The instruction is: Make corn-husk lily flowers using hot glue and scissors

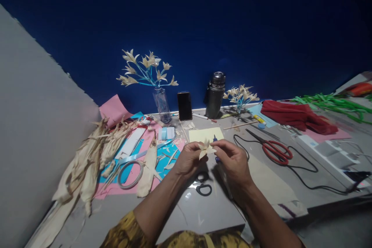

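Between my two hands is a small cream flower [206,148] with pointed petals, seemingly made of dried corn husk. My left hand [189,159] pinches it from the left. The fingertips of my right hand [232,158] are closed on its right side. Just below my hands, black-handled scissors [204,189] lie on the table. A pale yellow paper [200,135] is right behind the flower, and a blue-tipped tube or bottle [215,138], partly hidden, shows by my right fingers.
Dried corn husks [87,166], coloured paper and a tape roll [130,174] cover the left side. A vase [162,104] of husk flowers, a phone [185,106] and a flask [215,95] stand at the back. Red-handled scissors [276,152], a black cord and a power strip [328,159] lie right.
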Available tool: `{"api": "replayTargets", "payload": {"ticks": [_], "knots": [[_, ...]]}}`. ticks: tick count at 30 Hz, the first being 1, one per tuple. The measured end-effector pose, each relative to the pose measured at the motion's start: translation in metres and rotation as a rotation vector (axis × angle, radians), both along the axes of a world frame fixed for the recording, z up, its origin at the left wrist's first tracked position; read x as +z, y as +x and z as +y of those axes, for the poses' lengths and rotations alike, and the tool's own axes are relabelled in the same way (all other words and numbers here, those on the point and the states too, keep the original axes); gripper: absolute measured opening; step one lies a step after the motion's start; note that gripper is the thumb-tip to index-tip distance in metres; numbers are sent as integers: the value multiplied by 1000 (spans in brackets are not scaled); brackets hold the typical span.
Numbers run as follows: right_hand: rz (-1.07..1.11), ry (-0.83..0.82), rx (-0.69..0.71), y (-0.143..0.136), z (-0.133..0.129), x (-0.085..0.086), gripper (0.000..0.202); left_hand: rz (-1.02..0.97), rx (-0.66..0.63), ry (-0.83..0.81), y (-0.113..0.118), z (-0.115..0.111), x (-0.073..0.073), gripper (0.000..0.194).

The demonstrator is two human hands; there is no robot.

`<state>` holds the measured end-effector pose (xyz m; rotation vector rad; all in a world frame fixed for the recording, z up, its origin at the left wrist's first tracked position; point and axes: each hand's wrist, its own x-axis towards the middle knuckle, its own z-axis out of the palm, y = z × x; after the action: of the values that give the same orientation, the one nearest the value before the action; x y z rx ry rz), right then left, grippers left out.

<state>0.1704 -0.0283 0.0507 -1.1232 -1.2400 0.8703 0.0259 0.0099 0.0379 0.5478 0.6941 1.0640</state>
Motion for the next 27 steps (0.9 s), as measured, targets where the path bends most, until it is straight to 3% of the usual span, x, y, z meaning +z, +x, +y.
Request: {"api": "replayTargets", "payload": {"ticks": [10, 27], "knots": [[57, 13, 15, 0, 5, 4, 12, -23, -84, -3, -1, -3, -3, 27], [165, -88, 13, -1, 4, -4, 21, -47, -41, -2, 1, 2, -20, 26]]}}
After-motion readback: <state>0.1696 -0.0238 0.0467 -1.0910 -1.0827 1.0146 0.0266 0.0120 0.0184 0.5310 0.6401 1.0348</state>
